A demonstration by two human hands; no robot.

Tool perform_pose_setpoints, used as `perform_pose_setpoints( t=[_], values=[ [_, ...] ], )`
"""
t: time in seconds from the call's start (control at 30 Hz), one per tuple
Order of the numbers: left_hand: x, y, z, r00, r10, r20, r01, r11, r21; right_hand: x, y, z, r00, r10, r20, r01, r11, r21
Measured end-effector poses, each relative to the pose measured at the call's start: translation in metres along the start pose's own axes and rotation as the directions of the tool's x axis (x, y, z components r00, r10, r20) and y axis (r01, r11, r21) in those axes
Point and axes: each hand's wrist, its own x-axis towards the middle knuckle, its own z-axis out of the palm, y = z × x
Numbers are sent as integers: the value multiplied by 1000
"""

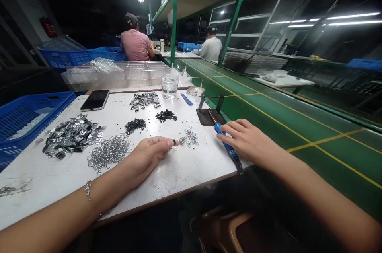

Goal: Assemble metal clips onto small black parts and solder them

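Note:
Between the thumb and fingertips of my left hand [155, 151] is a small black part [174, 142], mostly covered by the fingers. My right hand [243, 139] lies over the blue handle of a soldering iron [219, 129], fingers curled round it. The iron's metal tip leans on a black metal stand [205, 118]. Close to my left fingertips lies a small cluster of bent wire pieces [191, 137]. A larger heap of bent wire pieces [109, 151] sits left of my left hand, and two piles of small black parts [135, 125] [166, 115] lie beyond it.
Shiny metal-and-black pieces [73, 135] and another such pile [145, 101] lie on the white table [179, 177]. Farther back are a phone [95, 100], a clear cup [170, 86] and a blue strip [186, 99]. A green conveyor [268, 106] runs alongside; two people sit ahead.

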Motion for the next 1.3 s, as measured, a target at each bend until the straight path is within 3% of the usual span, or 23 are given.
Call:
perform_pose_setpoints(
  t=[0.13, 0.23, 0.3, 0.37, 0.4, 0.47, 0.5, 0.6, 0.63, 0.8, 1.0, 1.3],
  values=[
    [8, -3, -7, 999, -18, 40, 24, 986, -167, -9, 10, 17, 992, -4, 127, 12, 998, -64],
    [11, -4, -9, 998, -25, 51, 37, 967, -251, -11, 6, 15, 989, 149, -5, -148, 984, 99],
    [11, -4, -9, 998, -28, 50, 41, 960, -276, -9, 0, 3, 935, 331, -128, -280, 909, 308],
    [10, -4, -9, 999, -32, 41, 42, 960, -276, -4, -10, -15, 840, 512, -180, -352, 767, 537],
    [10, -4, -9, 999, -36, 34, 44, 961, -273, 0, -16, -25, 767, 623, -152, -350, 606, 714],
    [10, -3, -9, 999, -48, 23, 53, 960, -275, 8, -28, -42, 679, 728, -93, -209, 313, 927],
    [10, -3, -9, 998, -52, 19, 55, 959, -278, 11, -34, -49, 631, 771, -82, -129, 208, 970],
    [10, -3, -10, 999, -48, 17, 51, 958, -281, 14, -43, -58, 534, 843, -55, 29, 46, 999],
    [10, -3, -10, 999, -44, 18, 48, 959, -281, 14, -44, -59, 523, 852, -35, 50, 10, 999],
    [9, -2, -9, 998, -49, 43, 59, 963, -265, 13, -49, -56, 551, 833, 55, 33, -88, 996],
    [9, -3, -11, 996, -33, 87, 52, 970, -237, 16, -55, -59, 587, 803, 102, -43, -94, 995],
    [10, -5, -13, 994, -29, 102, 50, 978, -204, 18, -54, -59, 593, 796, 121, -78, -93, 993]
  ],
)
